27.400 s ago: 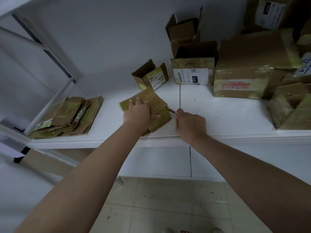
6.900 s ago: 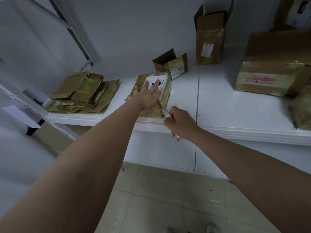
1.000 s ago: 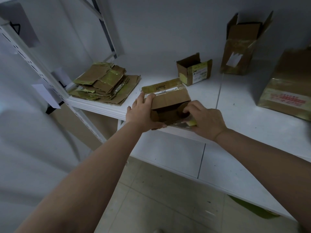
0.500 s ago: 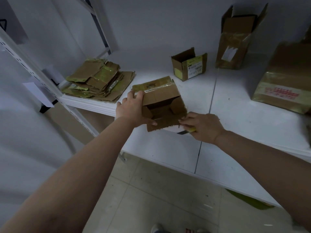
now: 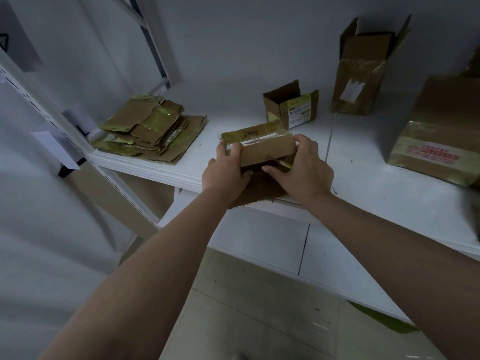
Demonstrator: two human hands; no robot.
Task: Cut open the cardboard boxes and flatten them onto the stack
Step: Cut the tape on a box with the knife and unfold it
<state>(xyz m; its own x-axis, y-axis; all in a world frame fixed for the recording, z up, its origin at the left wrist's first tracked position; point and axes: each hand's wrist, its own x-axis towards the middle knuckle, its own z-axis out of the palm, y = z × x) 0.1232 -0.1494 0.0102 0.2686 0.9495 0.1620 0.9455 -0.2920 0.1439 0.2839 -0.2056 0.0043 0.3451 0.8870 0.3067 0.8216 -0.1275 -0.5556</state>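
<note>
Mid-frame at the shelf (image 5: 376,193) edge, my left hand (image 5: 224,168) and right hand (image 5: 301,168) grip the cut box (image 5: 262,149), squashing it; the right also holds a knife (image 5: 281,163). Next, I'd say, press it flat and carry it to the stack (image 5: 150,131), upper left.

A brown cardboard box (image 5: 262,149) with yellowish tape along its far top edge sits half-collapsed between the fingers of both hands. A stack of flattened cardboard (image 5: 150,131) lies well left of the left fingers.
</note>
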